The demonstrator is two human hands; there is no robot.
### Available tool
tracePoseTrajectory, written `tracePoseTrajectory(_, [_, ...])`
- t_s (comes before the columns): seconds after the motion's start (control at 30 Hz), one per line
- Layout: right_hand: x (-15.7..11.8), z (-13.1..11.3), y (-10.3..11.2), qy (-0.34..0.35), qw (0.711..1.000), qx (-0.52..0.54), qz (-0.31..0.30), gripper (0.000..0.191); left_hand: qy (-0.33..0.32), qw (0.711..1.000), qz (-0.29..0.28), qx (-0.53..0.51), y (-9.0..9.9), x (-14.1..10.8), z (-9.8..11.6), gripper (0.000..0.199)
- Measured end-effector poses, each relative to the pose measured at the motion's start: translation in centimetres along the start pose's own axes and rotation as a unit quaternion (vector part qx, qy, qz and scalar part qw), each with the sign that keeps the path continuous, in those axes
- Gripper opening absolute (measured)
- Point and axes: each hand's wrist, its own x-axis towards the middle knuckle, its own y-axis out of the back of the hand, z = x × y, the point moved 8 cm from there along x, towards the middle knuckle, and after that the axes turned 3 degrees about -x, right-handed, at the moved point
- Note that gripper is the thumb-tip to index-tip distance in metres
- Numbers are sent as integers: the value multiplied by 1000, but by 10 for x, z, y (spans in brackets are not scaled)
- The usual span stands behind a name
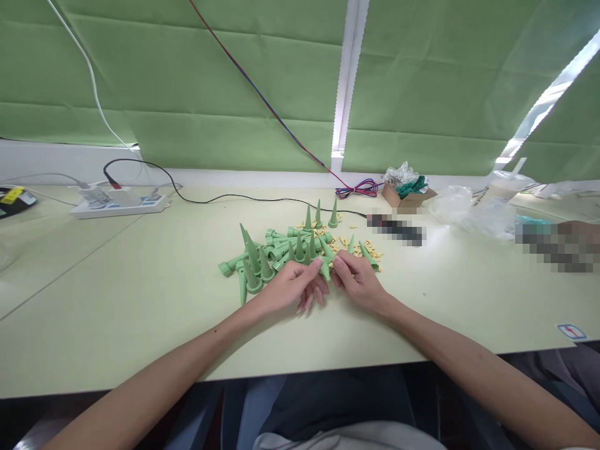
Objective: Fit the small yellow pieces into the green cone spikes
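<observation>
Near the middle of the table, my left hand (pixel 300 284) pinches a green cone-shaped piece (pixel 325 269) between thumb and fingers. My right hand (pixel 357 278) is closed at the right side of that piece; whatever its fingertips hold is too small to make out. Behind and left of my hands lies a pile of green cone pieces (pixel 253 262), some upright and others on their sides. Small yellow pieces (pixel 370 247) are scattered behind my right hand, with a few green cones among them.
A power strip (pixel 122 206) sits at the back left, its black cable running across the table. At the back right are a cardboard box (pixel 407 200), a plastic bag (pixel 487 215) and a cup (pixel 504 184). Another person's hand (pixel 581 237) shows at the right edge.
</observation>
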Motion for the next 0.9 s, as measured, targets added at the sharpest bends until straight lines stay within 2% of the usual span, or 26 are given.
tracePoseTrajectory(0.33, [0, 0, -2, -4, 1000, 10, -8, 43, -17, 999, -33, -16, -2, -1, 4, 62])
tracePoseTrajectory(0.7, [-1, 0, -2, -1, 1000, 4, -7, 44, -19, 1000, -24, 0, 2, -3, 4, 60])
tracePoseTrajectory(0.9, [0, -2, -1, 2, 1000, -3, -6, 46, -43, 997, 2, 68, 5, -5, 10, 53])
